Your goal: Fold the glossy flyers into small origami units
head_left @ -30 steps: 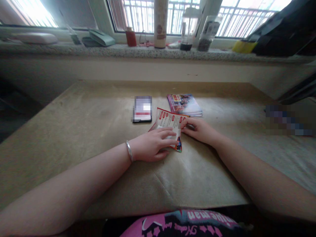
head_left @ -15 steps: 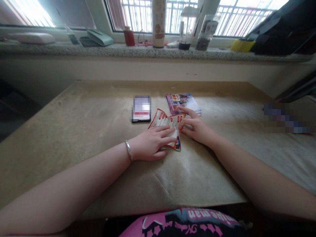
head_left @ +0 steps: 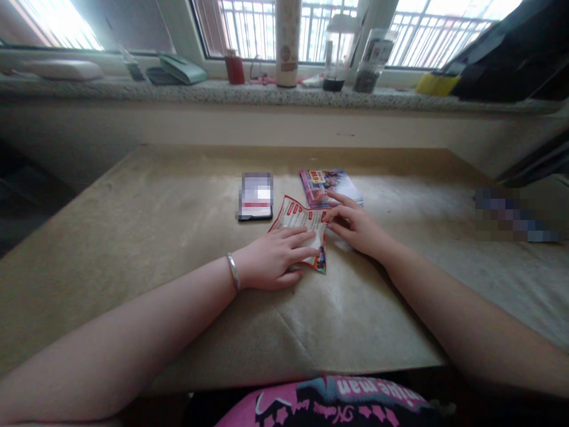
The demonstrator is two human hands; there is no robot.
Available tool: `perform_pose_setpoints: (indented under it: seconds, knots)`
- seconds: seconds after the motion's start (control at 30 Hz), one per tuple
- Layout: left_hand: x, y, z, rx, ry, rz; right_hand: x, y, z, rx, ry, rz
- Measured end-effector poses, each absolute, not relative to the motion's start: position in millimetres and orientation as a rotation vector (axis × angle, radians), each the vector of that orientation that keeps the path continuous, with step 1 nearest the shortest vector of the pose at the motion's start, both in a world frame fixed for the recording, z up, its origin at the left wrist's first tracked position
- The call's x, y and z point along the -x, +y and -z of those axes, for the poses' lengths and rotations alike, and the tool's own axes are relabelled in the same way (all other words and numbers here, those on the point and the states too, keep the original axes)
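Note:
A folded red-and-white leaflet (head_left: pixel 300 220) lies on the brown paper-covered table (head_left: pixel 178 237). My left hand (head_left: pixel 273 260), with a silver bracelet on the wrist, lies flat on the leaflet's near part, fingers stretched out. My right hand (head_left: pixel 355 225) rests at the leaflet's right edge, its fingertips pressing the paper's upper right corner down. Just behind my right hand sits a stack of colourful leaflets (head_left: pixel 329 185).
A dark phone (head_left: pixel 255 198) lies left of the leaflet. A blurred object (head_left: pixel 515 214) sits at the table's right side. The stone windowsill (head_left: pixel 249 92) behind holds a tall bottle (head_left: pixel 288 41), a red cup (head_left: pixel 234 68), jars and a teal case (head_left: pixel 180 68).
My right hand has slid up along the leaflet's right edge towards the stack, pressing the fold flatter. My left hand has stayed flat on the paper.

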State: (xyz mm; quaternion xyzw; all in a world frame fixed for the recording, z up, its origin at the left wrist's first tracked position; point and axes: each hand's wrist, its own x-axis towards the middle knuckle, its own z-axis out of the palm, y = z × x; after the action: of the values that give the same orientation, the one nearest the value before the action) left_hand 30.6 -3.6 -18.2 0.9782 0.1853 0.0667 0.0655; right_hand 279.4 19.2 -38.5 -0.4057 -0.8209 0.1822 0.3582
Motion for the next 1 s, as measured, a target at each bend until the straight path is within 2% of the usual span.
perform_pose_setpoints:
  seconds: [0.33, 0.57, 1.0]
  knots:
    - [-31.5, -4.4, 16.9, -2.948, 0.554, -0.219, -274.9, 17.7, 36.7, 1.112, -2.101, -0.375]
    - [-31.9, -3.3, 17.0, -2.918, 0.555, -0.232, -273.5, 16.2, 32.4, 1.345, -1.993, -0.507]
    - [-31.7, -3.1, 14.7, -2.833, 0.557, -0.26, -271.6, 25.7, 41.7, 1.334, -1.784, -0.655]
